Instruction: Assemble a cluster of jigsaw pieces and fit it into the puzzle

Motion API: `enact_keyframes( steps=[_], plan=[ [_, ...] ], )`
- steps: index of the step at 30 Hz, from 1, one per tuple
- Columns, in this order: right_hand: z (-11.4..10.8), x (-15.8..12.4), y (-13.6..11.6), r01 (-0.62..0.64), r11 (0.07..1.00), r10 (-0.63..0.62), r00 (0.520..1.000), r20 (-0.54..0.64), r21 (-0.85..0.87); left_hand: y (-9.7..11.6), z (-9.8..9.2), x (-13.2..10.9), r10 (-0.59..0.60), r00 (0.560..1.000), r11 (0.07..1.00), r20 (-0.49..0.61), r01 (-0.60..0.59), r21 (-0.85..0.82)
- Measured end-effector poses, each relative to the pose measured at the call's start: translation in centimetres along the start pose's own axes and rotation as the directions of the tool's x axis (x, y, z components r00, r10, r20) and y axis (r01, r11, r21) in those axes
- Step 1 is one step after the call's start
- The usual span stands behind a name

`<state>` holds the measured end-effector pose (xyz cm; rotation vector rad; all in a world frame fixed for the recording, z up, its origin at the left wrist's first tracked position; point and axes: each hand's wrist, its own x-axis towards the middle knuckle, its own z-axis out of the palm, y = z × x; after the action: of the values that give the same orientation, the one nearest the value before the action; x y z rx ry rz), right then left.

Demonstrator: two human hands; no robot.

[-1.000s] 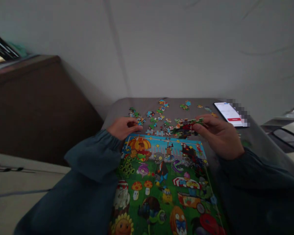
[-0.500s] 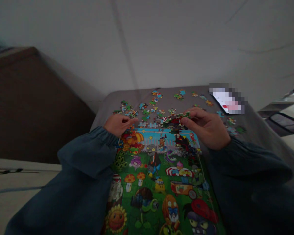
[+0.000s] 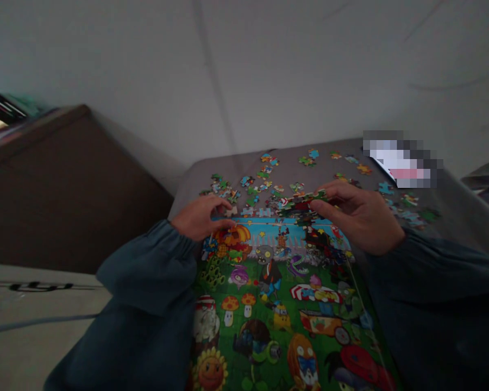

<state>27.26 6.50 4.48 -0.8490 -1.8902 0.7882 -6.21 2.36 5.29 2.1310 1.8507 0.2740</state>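
Note:
My right hand [image 3: 361,217] pinches a joined cluster of jigsaw puzzle pieces [image 3: 299,207] between thumb and fingers, tilted just above the top edge of a cartoon picture sheet [image 3: 256,293]. The sheet shows a green lawn, a sunflower, mushrooms and zombie figures. By the sheet's upper left corner is my left hand [image 3: 199,216], its thumb and index finger apart. A pale puzzle piece [image 3: 230,211] lies right at its fingertips; whether they touch it I cannot tell.
Loose puzzle pieces [image 3: 252,191] are scattered over the grey cloth surface [image 3: 207,167] beyond the sheet. More pieces [image 3: 413,209] lie at the right, near a lit phone [image 3: 399,163]. A dark brown cabinet [image 3: 73,190] stands at left, and a pale wall [image 3: 289,76] rises behind.
My left thumb and index finger have spread apart, and a pale piece now shows by their tips. My right hand still holds the cluster. The whole view has shifted slightly.

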Motion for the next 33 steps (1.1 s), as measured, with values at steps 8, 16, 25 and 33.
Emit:
enact_keyframes(
  steps=[8, 16, 25, 33],
  plan=[
    [0.0, 0.0, 0.1, 0.042, 0.999, -0.042, 0.999, 0.003, -0.012, -1.1, 0.0, -0.6, -0.073, 0.983, 0.997, 0.168, 0.077, -0.017],
    [0.1, 0.1, -0.2, 0.027, 1.000, -0.027, 0.999, 0.018, 0.011, -0.7, -0.4, -0.3, -0.049, 0.966, 0.967, 0.255, 0.110, -0.230],
    [0.0, 0.1, -0.4, 0.017, 0.998, -0.019, 0.999, 0.030, 0.052, 5.5, 0.9, -1.0, 0.058, 0.997, 0.784, -0.054, -0.079, -0.616],
    [-0.1, -0.1, -1.3, 0.042, 0.987, -0.042, 0.999, -0.004, 0.156, 8.9, 3.6, -1.7, -0.021, 0.992, 0.481, 0.121, 0.116, -0.869]
  ],
)
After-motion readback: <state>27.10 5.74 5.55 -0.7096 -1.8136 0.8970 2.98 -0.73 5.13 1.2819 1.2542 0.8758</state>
